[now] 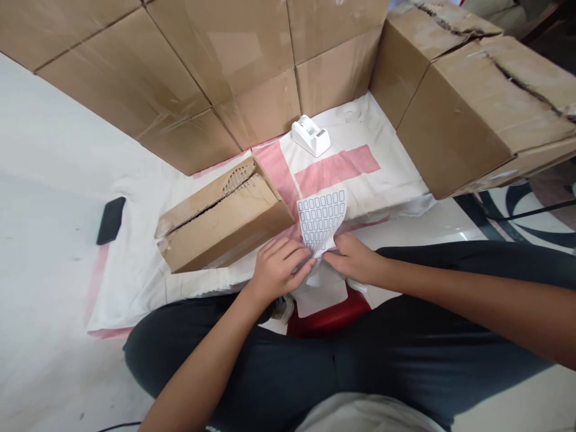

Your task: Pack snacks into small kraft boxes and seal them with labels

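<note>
Between my hands is a white sticker sheet (321, 213) printed with rows of small blue-outlined rectangles; its lower part bends and creases. My left hand (281, 267) pinches the lower left edge, fingers curled over it. At the lower right edge, my right hand (353, 257) grips the sheet between thumb and fingers. What lies beneath the fingertips is hidden. Left of the sheet, close to my left hand, lies a long closed cardboard box (225, 219) with a torn top seam. Beyond the sheet stands a white tape dispenser (310, 135).
Stacked, taped cardboard boxes (180, 78) form a wall at the back. More boxes (472, 102) stand at the right. A black phone-like object (111, 221) lies at the left on the white and pink cloth (135, 270). Something red (333, 315) is between my legs.
</note>
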`<state>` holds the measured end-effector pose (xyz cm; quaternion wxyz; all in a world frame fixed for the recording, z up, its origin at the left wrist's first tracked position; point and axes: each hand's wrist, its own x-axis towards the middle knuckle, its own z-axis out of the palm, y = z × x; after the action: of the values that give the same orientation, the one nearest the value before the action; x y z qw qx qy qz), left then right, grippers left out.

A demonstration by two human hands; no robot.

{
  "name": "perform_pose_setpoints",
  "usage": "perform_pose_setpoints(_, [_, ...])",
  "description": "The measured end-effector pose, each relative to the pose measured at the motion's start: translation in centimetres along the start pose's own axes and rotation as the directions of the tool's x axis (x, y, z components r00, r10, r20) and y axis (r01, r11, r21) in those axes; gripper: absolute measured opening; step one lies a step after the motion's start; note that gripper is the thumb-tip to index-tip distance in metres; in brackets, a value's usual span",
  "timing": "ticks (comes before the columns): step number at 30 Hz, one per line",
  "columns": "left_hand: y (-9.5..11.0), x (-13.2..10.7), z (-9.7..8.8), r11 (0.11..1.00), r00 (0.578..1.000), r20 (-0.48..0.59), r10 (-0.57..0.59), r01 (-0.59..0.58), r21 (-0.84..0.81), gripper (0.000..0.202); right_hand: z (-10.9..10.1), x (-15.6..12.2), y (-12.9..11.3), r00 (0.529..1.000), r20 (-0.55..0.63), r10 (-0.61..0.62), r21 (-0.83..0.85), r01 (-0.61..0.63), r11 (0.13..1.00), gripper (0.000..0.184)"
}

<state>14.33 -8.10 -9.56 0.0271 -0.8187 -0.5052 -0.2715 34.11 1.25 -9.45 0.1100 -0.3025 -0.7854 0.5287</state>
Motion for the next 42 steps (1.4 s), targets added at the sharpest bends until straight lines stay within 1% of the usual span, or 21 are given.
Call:
perform_pose_setpoints(5, [-0.2, -0.4, 0.7, 0.999, 0.999, 0.016, -0.030, 0.029, 0.021, 0.006, -2.9, 1.3, -0.8, 0.983, 0.142, 0.115, -0.337, -0.061, 0.940, 0.012])
perform_pose_setpoints(8, [-0.3, -0.3, 0.8, 0.997, 0.997, -0.029, -0.075, 0.075, 0.000, 0.007, -5.1, 2.3, -0.6, 0.977, 0.102, 0.186, -0.341, -0.141, 0.929, 0.015])
perform_pose_setpoints(11, [-0.3, -0.1, 0.4, 0.995, 0.992, -0.087, -0.096, 0.094, -0.029, 0.006, -8.0, 3.4, 0.2, 0.975, -0.046, 0.218, -0.212, -0.223, 0.951, 0.008])
perform_pose_setpoints(14, [-0.3, 0.1, 0.1, 0.995, 0.991, -0.094, -0.091, 0.086, -0.053, 0.004, -10.8, 4.2, 1.5, 0.925, -0.268, 0.269, -0.115, -0.308, 0.944, 0.013])
perform_pose_setpoints(15, [-0.2, 0.1, 0.0, 0.995, 0.992, -0.092, -0.087, 0.083, -0.054, 0.003, -11.5, 4.4, 1.9, 0.901, -0.359, 0.242, -0.125, -0.303, 0.945, 0.017])
perform_pose_setpoints(17, [-0.2, 0.1, -0.2, 0.996, 0.993, -0.090, -0.078, 0.075, -0.044, 0.004, -12.0, 4.4, 2.1, 0.850, -0.522, 0.066, -0.241, -0.221, 0.945, 0.026])
perform_pose_setpoints(19, [-0.1, 0.1, -0.2, 0.997, 0.993, -0.088, -0.080, 0.078, -0.028, 0.006, -11.3, 4.1, 1.6, 0.830, -0.522, -0.196, -0.425, -0.054, 0.903, 0.031])
perform_pose_setpoints(21, [-0.1, 0.1, -0.3, 0.996, 0.993, -0.075, -0.090, 0.089, -0.020, 0.009, -9.2, 3.3, 0.4, 0.860, -0.366, -0.357, -0.511, 0.135, 0.849, 0.027])
perform_pose_setpoints(23, [-0.1, 0.0, -0.5, 0.996, 0.995, -0.055, -0.088, 0.088, -0.007, 0.012, -6.2, 2.3, -1.0, 0.913, -0.175, -0.369, -0.410, 0.273, 0.870, 0.023])
perform_pose_setpoints(24, [-0.1, 0.0, -0.5, 0.997, 0.996, -0.046, -0.078, 0.079, 0.006, 0.013, -4.5, 1.7, -1.5, 0.944, -0.096, -0.317, -0.284, 0.279, 0.917, 0.025])
perform_pose_setpoints(26, [0.0, -0.2, -0.6, 0.998, 0.999, -0.034, -0.034, 0.035, 0.046, 0.016, -1.6, 0.8, -2.2, 0.996, 0.052, -0.077, 0.043, 0.075, 0.996, 0.037])
perform_pose_setpoints(28, [0.0, -0.3, -0.6, 0.995, 0.999, -0.028, 0.032, -0.030, 0.094, 0.016, 0.4, 0.3, -2.1, 0.963, 0.220, 0.158, 0.293, -0.220, 0.931, 0.037])
perform_pose_setpoints(29, [-0.1, -0.3, -0.6, 0.991, 0.998, -0.025, 0.066, -0.062, 0.119, 0.015, 0.9, 0.3, -1.9, 0.933, 0.282, 0.222, 0.358, -0.318, 0.878, 0.034])
perform_pose_setpoints(30, [-0.2, -0.4, -0.7, 0.985, 0.995, -0.022, 0.095, -0.091, 0.148, 0.015, 1.0, 0.4, -1.6, 0.918, 0.309, 0.248, 0.393, -0.361, 0.846, 0.031])
perform_pose_setpoints(32, [-0.6, -0.3, -0.9, 0.967, 0.992, -0.019, 0.128, -0.121, 0.222, 0.016, 0.6, 0.8, -1.0, 0.938, 0.264, 0.222, 0.408, -0.318, 0.856, 0.032])
perform_pose_setpoints(34, [-1.3, -0.2, -1.6, 0.944, 0.988, -0.043, 0.151, -0.131, 0.303, 0.019, -0.6, 1.4, -0.6, 0.976, 0.141, 0.166, 0.393, -0.209, 0.896, 0.036])
perform_pose_setpoints(36, [-2.0, -0.1, -3.0, 0.904, 0.972, -0.127, 0.197, -0.130, 0.407, 0.020, -2.1, 2.0, -0.4, 0.993, -0.014, 0.115, 0.336, -0.103, 0.936, 0.034])
perform_pose_setpoints(37, [-2.3, -0.1, -3.9, 0.876, 0.953, -0.205, 0.222, -0.103, 0.472, 0.022, -2.8, 2.2, -0.4, 0.993, -0.085, 0.077, 0.277, -0.051, 0.960, 0.031])
perform_pose_setpoints(39, [-3.2, -0.1, -6.0, 0.833, 0.903, -0.381, 0.200, 0.049, 0.552, 0.025, -4.1, 2.5, -0.5, 0.983, -0.179, -0.048, 0.077, 0.062, 0.995, 0.023])
perform_pose_setpoints(40, [-3.8, -0.1, -7.2, 0.825, 0.869, -0.475, 0.136, 0.166, 0.540, 0.029, -4.6, 2.5, -0.5, 0.974, -0.191, -0.121, -0.044, 0.115, 0.992, 0.019])
perform_pose_setpoints(42, [-5.3, -0.4, -9.4, 0.818, 0.787, -0.613, -0.068, 0.396, 0.418, 0.044, -5.1, 2.5, -0.6, 0.961, -0.152, -0.231, -0.243, 0.190, 0.951, 0.015])
